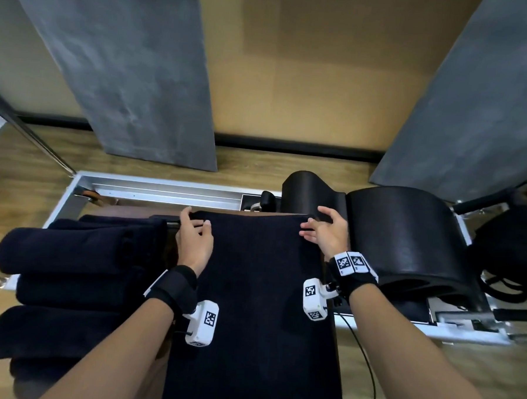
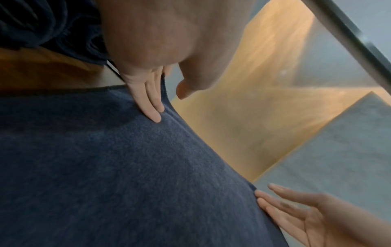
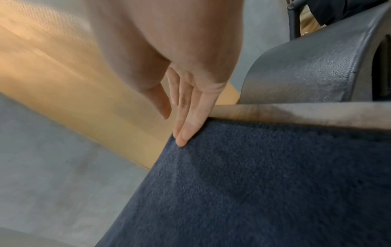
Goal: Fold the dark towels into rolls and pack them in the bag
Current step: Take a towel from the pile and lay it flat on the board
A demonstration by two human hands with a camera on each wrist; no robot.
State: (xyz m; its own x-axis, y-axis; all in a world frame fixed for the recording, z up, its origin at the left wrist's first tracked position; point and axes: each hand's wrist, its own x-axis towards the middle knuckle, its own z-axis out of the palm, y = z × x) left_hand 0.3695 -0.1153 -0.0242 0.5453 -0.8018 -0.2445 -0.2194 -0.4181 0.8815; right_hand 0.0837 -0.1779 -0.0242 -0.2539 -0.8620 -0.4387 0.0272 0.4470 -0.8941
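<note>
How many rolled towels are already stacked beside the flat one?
4 visible, piled left of the flat towel: top roll, second, third, bottom, partly hidden by the forearm. More may lie behind.

This looks like a Pilates or exercise studio rather than a home: a long metal-framed reformer (image 1: 171, 191) with aluminium rails runs across the wooden plank floor (image 1: 29, 156), and a black padded arc barrel (image 1: 407, 234) sits on its right end beside a curved black headrest pad (image 1: 308, 186). A stack of rolled dark towels (image 1: 68, 280) lies on the machine's left part, as a studio would keep for its clients. Behind stand a plain tan wall (image 1: 309, 64) with a dark skirting and tall grey textured panels (image 1: 126, 64), a bare, fitted-out commercial look.
</note>
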